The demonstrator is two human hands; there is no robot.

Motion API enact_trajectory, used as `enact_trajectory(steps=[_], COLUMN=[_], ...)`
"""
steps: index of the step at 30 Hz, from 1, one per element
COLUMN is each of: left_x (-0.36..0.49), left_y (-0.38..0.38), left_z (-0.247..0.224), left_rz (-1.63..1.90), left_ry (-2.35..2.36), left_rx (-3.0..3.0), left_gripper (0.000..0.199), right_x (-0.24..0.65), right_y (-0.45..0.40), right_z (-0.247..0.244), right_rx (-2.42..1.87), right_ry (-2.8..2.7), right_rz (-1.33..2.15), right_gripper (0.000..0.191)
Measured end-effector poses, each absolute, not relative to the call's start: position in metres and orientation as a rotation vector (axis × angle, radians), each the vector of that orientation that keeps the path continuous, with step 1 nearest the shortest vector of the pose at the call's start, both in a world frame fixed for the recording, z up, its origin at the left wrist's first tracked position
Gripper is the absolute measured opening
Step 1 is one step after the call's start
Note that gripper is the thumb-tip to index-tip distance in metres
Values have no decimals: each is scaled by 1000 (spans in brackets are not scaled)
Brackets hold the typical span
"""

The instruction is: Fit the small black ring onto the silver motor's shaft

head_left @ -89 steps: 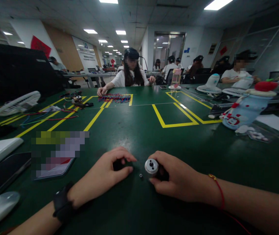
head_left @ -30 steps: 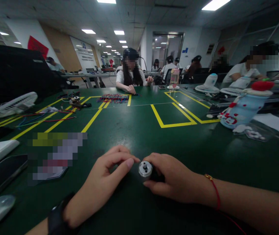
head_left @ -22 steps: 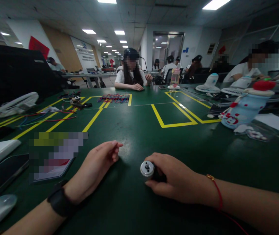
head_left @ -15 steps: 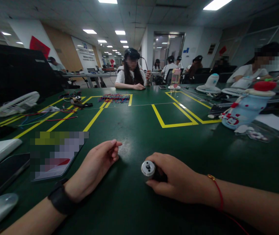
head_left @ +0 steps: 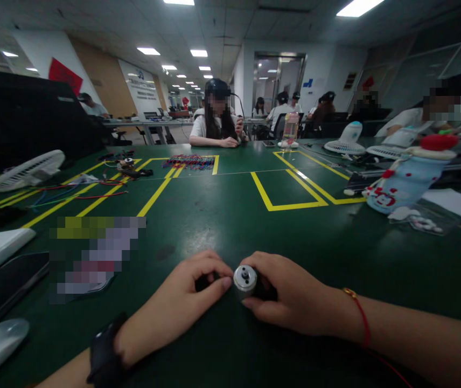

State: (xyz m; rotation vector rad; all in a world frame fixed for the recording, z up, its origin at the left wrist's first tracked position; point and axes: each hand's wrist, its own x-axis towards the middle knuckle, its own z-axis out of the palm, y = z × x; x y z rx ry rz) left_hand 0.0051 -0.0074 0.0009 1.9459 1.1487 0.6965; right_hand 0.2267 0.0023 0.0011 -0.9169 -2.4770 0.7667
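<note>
In my right hand (head_left: 291,293) is a small silver cylindrical electric motor (head_left: 245,280), upright, with its round end face up. That face shows a short central shaft and two dark holes. My fingers and thumb wrap round its right side and hide part of it. My left hand (head_left: 200,285) is beside the motor on its left, thumb and forefinger tips drawn together in a pinch close to the rim. Whether those fingertips touch the motor, or hold something tiny, I cannot tell. The green tabletop (head_left: 214,226) lies under both hands.
A blue bottle (head_left: 406,180) with a red top stands at the right, beside a small plastic bag (head_left: 420,221). Left are a computer mouse (head_left: 0,347), a white fan (head_left: 28,171) and loose wires (head_left: 72,188). A bundle of coloured wires (head_left: 192,161) lies farther off, near a seated person (head_left: 216,121).
My left hand has moved right and slightly down, bringing its fingertips beside the motor. My right hand and the motor have stayed in place.
</note>
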Motion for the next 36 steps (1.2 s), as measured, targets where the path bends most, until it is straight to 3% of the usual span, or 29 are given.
enact_trajectory(steps=[6, 12, 21, 30, 36], left_x=[16, 26, 17, -1, 0], left_y=[-23, -23, -17, -5, -3], left_z=[4, 9, 16, -7, -8], left_rz=[769, 937, 1082, 642, 624], left_ry=[1143, 1119, 1212, 1192, 1183], left_rx=[2020, 2132, 1953, 2170, 2187], left_gripper=[34, 16, 11, 10, 10], right_x=[226, 226, 226, 227, 227], right_y=[2, 3, 1, 0, 0], right_z=[-1, -3, 0, 0, -1], right_rx=[-881, -876, -897, -944, -956], right_ry=[-2473, -2468, -2465, -2430, -2417], right_rz=[742, 722, 743, 794, 811], right_gripper=[29, 26, 26, 28, 28])
